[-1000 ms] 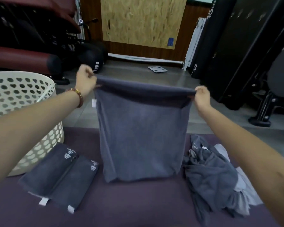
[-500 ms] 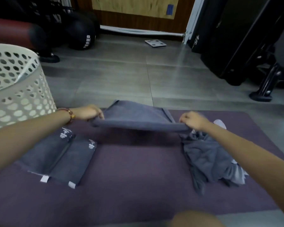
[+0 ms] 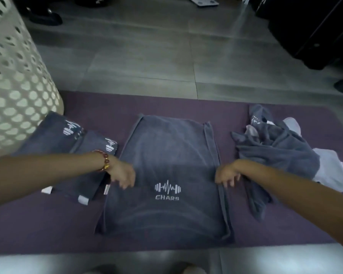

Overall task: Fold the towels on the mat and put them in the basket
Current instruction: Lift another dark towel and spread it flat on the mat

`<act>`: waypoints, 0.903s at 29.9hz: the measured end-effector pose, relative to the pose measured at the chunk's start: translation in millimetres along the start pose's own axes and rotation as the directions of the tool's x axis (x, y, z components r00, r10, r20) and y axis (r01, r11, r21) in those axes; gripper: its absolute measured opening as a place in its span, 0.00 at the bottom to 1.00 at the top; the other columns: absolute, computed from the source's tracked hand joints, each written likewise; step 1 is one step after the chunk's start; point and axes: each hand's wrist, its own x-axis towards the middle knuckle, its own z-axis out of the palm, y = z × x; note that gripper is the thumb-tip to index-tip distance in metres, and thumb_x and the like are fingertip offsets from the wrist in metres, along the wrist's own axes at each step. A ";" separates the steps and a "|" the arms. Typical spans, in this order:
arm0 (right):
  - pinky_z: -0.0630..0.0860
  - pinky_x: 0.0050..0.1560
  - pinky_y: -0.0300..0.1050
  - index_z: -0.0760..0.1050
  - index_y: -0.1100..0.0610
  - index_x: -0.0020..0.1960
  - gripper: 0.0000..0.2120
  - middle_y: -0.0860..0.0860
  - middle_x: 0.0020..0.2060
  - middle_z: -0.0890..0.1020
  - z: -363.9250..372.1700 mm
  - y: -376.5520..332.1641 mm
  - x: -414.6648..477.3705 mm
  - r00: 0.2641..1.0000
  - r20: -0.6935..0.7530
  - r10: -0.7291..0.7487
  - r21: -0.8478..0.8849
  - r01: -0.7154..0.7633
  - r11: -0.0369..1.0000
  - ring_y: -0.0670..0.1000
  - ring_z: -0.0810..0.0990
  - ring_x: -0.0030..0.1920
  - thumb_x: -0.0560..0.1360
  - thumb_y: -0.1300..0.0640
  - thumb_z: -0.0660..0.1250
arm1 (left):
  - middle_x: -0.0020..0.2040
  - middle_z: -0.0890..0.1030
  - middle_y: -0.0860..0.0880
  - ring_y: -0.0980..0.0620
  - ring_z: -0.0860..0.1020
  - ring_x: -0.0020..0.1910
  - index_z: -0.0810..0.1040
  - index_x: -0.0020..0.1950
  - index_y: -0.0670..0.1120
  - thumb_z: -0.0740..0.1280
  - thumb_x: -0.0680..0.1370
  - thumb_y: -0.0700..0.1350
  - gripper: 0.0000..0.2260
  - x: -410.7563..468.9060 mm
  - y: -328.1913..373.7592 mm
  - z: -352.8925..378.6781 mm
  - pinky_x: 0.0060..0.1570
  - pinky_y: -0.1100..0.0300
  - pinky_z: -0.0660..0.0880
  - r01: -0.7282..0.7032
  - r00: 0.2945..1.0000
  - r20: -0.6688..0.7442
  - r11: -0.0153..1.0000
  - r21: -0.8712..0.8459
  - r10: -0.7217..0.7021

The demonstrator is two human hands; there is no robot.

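Observation:
A dark grey towel lies flat in the middle of the purple mat, its white logo facing up. My left hand sits on the towel's left edge about halfway along, fingers curled down over the hem. My right hand does the same on the right edge. Two folded grey towels lie side by side at the left. The white perforated basket stands just behind them. A crumpled heap of grey and white towels lies at the right of the mat.
Grey tiled floor stretches beyond the mat. Black equipment stands at the far right and dark objects at the far left. A flat white scale lies on the floor at the top edge.
The towel was held up hanging, then lowered and spread flat on the mat. Both hands have moved from its top corners to the middle of its side edges. The view has tipped downward.

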 end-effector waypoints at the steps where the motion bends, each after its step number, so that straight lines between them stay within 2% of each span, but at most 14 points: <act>1: 0.73 0.43 0.43 0.74 0.60 0.57 0.16 0.56 0.52 0.81 -16.5 2.3 6.7 0.978 -0.207 -0.039 0.006 0.041 0.999 0.52 0.77 0.39 0.81 0.52 0.55 | 0.50 0.79 0.49 0.60 0.77 0.40 0.77 0.60 0.41 0.63 0.76 0.37 0.13 10.4 -1.8 -13.0 0.38 0.73 0.70 -0.055 0.988 -0.144 0.998 -0.037 0.049; 2: 0.73 0.48 0.45 0.74 0.61 0.58 0.16 0.58 0.56 0.79 -33.7 4.4 11.8 0.904 -0.425 -0.056 0.039 0.081 0.996 0.54 0.78 0.45 0.80 0.52 0.55 | 0.52 0.78 0.47 0.56 0.77 0.46 0.76 0.60 0.43 0.63 0.76 0.37 0.13 17.7 -4.2 -28.9 0.44 0.71 0.72 -0.108 0.937 -0.342 0.991 -0.082 0.074; 3: 0.72 0.53 0.47 0.71 0.61 0.62 0.17 0.59 0.60 0.77 -50.6 5.5 15.7 0.803 -0.595 -0.036 0.112 0.127 0.986 0.56 0.77 0.53 0.80 0.51 0.57 | 0.54 0.77 0.47 0.52 0.77 0.50 0.76 0.60 0.45 0.64 0.75 0.38 0.13 24.9 -8.6 -46.9 0.51 0.65 0.73 -0.147 0.848 -0.526 0.981 -0.129 0.058; 4: 0.71 0.56 0.49 0.66 0.61 0.67 0.20 0.61 0.63 0.73 -65.8 6.2 21.2 0.716 -0.698 0.013 0.195 0.173 0.965 0.59 0.76 0.58 0.79 0.51 0.58 | 0.57 0.75 0.46 0.49 0.76 0.52 0.75 0.60 0.46 0.65 0.74 0.38 0.14 32.6 -15.4 -64.5 0.56 0.60 0.72 -0.166 0.746 -0.666 0.971 -0.173 0.009; 5: 0.70 0.55 0.50 0.61 0.60 0.70 0.23 0.62 0.65 0.70 -78.9 5.5 28.5 0.655 -0.753 0.058 0.259 0.215 0.942 0.61 0.74 0.60 0.79 0.51 0.59 | 0.59 0.72 0.44 0.48 0.75 0.53 0.73 0.62 0.46 0.66 0.74 0.38 0.16 42.1 -21.5 -78.7 0.59 0.57 0.71 -0.179 0.645 -0.762 0.958 -0.223 -0.057; 7: 0.70 0.49 0.51 0.56 0.57 0.72 0.23 0.62 0.66 0.65 -97.3 -0.3 45.1 0.599 -0.792 0.117 0.306 0.223 0.926 0.64 0.75 0.58 0.80 0.51 0.57 | 0.64 0.68 0.42 0.44 0.72 0.60 0.71 0.67 0.44 0.67 0.74 0.38 0.21 61.5 -29.4 -97.6 0.62 0.54 0.68 -0.182 0.528 -0.833 0.937 -0.299 -0.163; 8: 0.70 0.47 0.51 0.56 0.56 0.73 0.23 0.62 0.67 0.64 -102.9 -4.3 53.1 0.590 -0.797 0.127 0.284 0.181 0.942 0.64 0.75 0.57 0.81 0.51 0.56 | 0.66 0.67 0.41 0.43 0.71 0.63 0.69 0.69 0.44 0.68 0.74 0.39 0.23 69.2 -29.3 -102.0 0.64 0.54 0.67 -0.181 0.519 -0.834 0.930 -0.320 -0.186; 10: 0.70 0.44 0.50 0.56 0.56 0.73 0.22 0.60 0.69 0.62 -108.3 -10.7 70.0 0.614 -0.776 0.146 0.217 0.042 0.975 0.63 0.76 0.56 0.81 0.52 0.55 | 0.68 0.65 0.41 0.42 0.69 0.65 0.68 0.71 0.44 0.69 0.75 0.41 0.25 85.5 -31.3 -106.6 0.67 0.55 0.65 -0.184 0.559 -0.808 0.923 -0.339 -0.186; 12: 0.70 0.44 0.49 0.59 0.57 0.72 0.20 0.58 0.67 0.64 -108.7 -14.5 81.8 0.622 -0.768 0.151 0.116 -0.097 0.989 0.61 0.76 0.57 0.81 0.57 0.56 | 0.69 0.64 0.42 0.42 0.67 0.67 0.67 0.71 0.44 0.67 0.76 0.42 0.24 101.5 -33.6 -106.9 0.68 0.53 0.65 -0.149 0.585 -0.798 0.948 -0.280 -0.144; 16: 0.72 0.56 0.50 0.62 0.59 0.68 0.18 0.57 0.63 0.70 -117.4 -18.5 97.1 0.581 -0.813 0.038 -0.233 -0.385 0.893 0.58 0.75 0.60 0.79 0.61 0.58 | 0.69 0.67 0.48 0.46 0.67 0.66 0.67 0.71 0.49 0.58 0.78 0.39 0.21 111.2 -35.9 -118.1 0.56 0.51 0.71 0.137 0.611 -0.791 0.988 0.069 -0.029; 19: 0.71 0.54 0.46 0.62 0.59 0.68 0.18 0.54 0.62 0.74 -125.1 -10.4 101.6 0.564 -0.821 0.090 -0.155 -0.372 0.915 0.55 0.77 0.59 0.78 0.64 0.57 | 0.63 0.72 0.47 0.45 0.75 0.57 0.73 0.65 0.49 0.56 0.78 0.38 0.18 112.2 -42.2 -131.4 0.49 0.52 0.74 0.216 0.645 -0.763 0.970 0.114 -0.054; 22: 0.73 0.51 0.46 0.63 0.59 0.68 0.19 0.54 0.60 0.77 -128.1 6.0 96.6 0.527 -0.834 0.166 -0.007 -0.311 0.950 0.56 0.78 0.59 0.78 0.66 0.56 | 0.59 0.77 0.45 0.42 0.77 0.55 0.76 0.62 0.48 0.57 0.80 0.40 0.14 114.6 -49.3 -136.7 0.48 0.52 0.74 0.209 0.591 -0.794 0.978 -0.017 -0.140; 25: 0.71 0.46 0.46 0.67 0.58 0.64 0.13 0.56 0.57 0.78 -124.0 18.1 97.5 0.550 -0.824 0.134 0.039 -0.181 0.983 0.57 0.78 0.56 0.79 0.62 0.56 | 0.53 0.81 0.43 0.41 0.78 0.52 0.80 0.54 0.46 0.61 0.80 0.44 0.09 115.8 -49.8 -133.7 0.45 0.53 0.72 0.126 0.498 -0.829 0.967 -0.220 -0.254; 27: 0.70 0.45 0.47 0.68 0.61 0.61 0.11 0.59 0.57 0.78 -120.9 20.3 96.5 0.536 -0.819 0.204 0.184 -0.092 0.979 0.59 0.78 0.56 0.80 0.60 0.56 | 0.47 0.81 0.44 0.42 0.78 0.47 0.79 0.46 0.45 0.62 0.80 0.46 0.08 114.5 -50.5 -131.8 0.41 0.55 0.71 0.087 0.488 -0.817 0.949 -0.304 -0.307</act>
